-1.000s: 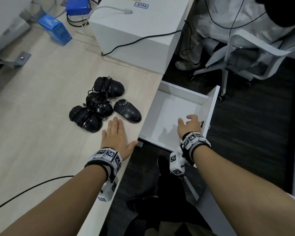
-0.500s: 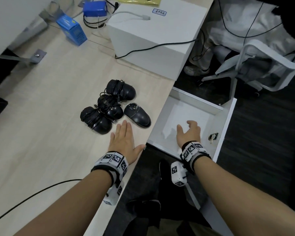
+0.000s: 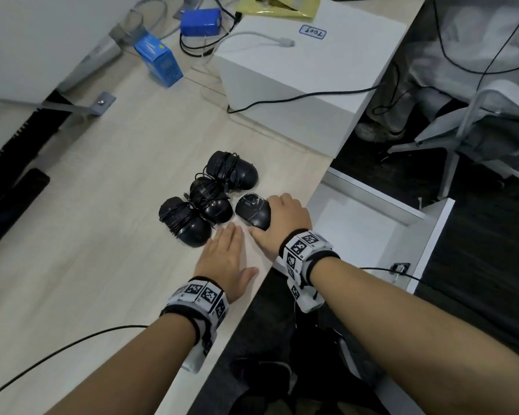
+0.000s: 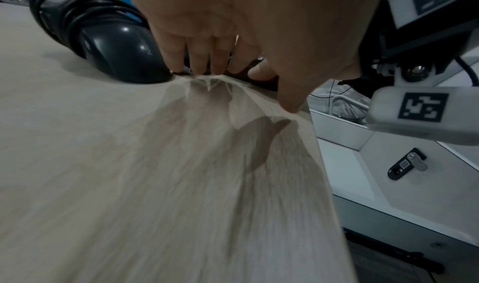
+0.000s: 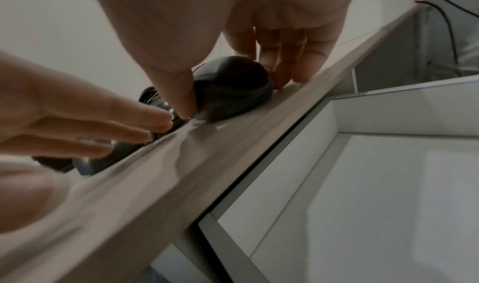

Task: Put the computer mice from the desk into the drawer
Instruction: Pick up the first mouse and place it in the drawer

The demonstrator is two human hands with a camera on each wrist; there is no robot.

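Note:
Several black computer mice lie in a cluster on the light wooden desk (image 3: 87, 235). Three of them have their cords wound round them: the far one (image 3: 232, 170), the middle one (image 3: 212, 200) and the near left one (image 3: 185, 221) (image 4: 108, 47). My right hand (image 3: 282, 217) grips the cordless mouse (image 3: 252, 211) (image 5: 233, 88) near the desk edge, thumb on one side and fingers on the other. The mouse rests on the desk. My left hand (image 3: 225, 253) lies flat on the desk, fingertips (image 4: 197, 62) right beside the near mouse. The white drawer (image 3: 357, 229) (image 5: 362, 185) stands open to the right, below the desk edge.
A white box (image 3: 297, 85) with a black cable across it stands at the back of the desk. Two blue boxes (image 3: 159, 59) and loose cables lie behind it. A white chair (image 3: 477, 130) stands on the dark floor beyond the drawer. The drawer front carries a lock (image 4: 404, 166).
My right hand has moved left from inside the drawer onto the desk and closed on the cordless mouse. The left hand has stayed flat on the desk.

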